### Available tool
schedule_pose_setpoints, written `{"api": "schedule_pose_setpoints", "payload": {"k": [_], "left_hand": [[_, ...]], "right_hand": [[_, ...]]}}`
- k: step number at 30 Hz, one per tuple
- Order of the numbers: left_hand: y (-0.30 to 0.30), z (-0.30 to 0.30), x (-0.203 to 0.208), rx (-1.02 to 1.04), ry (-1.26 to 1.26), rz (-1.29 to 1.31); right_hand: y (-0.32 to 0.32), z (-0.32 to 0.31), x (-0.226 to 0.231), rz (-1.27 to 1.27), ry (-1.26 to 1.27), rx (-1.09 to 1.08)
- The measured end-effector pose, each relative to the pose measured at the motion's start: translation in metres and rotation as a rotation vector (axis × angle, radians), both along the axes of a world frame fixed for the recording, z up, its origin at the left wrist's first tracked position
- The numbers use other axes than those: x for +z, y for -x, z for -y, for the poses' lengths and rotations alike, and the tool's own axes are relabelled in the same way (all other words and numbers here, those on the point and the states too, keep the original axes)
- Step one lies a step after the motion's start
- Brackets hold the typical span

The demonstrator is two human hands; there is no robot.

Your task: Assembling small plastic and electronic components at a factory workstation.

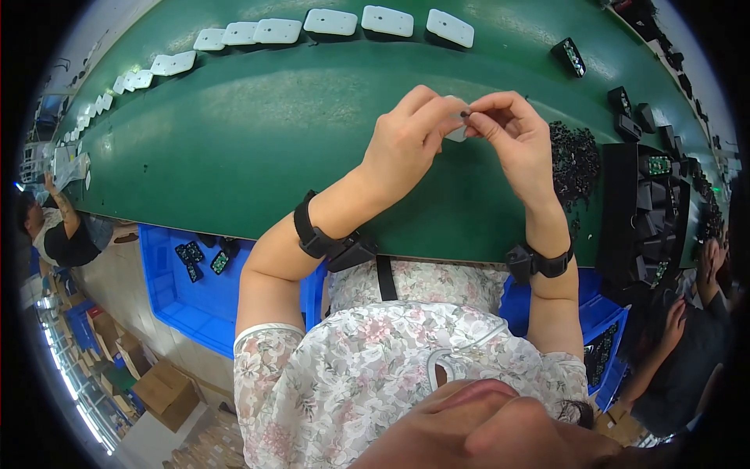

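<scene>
My left hand (408,139) and my right hand (517,144) meet above the green table, fingertips pinched together. A small black part (465,114) shows between the fingertips of both hands; its exact shape is too small to make out. Just behind and below the fingers is a white plastic cover (456,134), mostly hidden by my left hand. Whether the cover lies on the table or touches my fingers, I cannot tell. Beside my right hand spreads a pile of small black parts (574,166).
A row of white covers (331,23) curves along the table's (258,148) far side. At right stand black housings with green circuit boards (658,165). Blue bins (187,293) sit below the near edge. Other people work at far left (66,234) and right (680,367).
</scene>
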State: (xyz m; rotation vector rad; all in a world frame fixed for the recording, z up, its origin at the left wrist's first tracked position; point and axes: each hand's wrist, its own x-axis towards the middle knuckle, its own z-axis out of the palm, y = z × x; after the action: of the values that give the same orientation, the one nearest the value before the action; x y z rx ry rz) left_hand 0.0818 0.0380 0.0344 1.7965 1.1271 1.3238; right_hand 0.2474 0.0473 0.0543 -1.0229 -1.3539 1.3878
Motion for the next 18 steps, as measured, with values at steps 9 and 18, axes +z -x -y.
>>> {"api": "schedule_pose_setpoints", "payload": {"k": [9,18], "left_hand": [[0.002,0.002,0.003,-0.015,0.061,0.006],[-0.004,0.003,-0.002,-0.162,0.481,0.574]], "right_hand": [[-0.002,0.003,-0.006,0.442,-0.452,-0.073],[-0.001,0.005,-0.004,0.651,-0.671,-0.157]]}}
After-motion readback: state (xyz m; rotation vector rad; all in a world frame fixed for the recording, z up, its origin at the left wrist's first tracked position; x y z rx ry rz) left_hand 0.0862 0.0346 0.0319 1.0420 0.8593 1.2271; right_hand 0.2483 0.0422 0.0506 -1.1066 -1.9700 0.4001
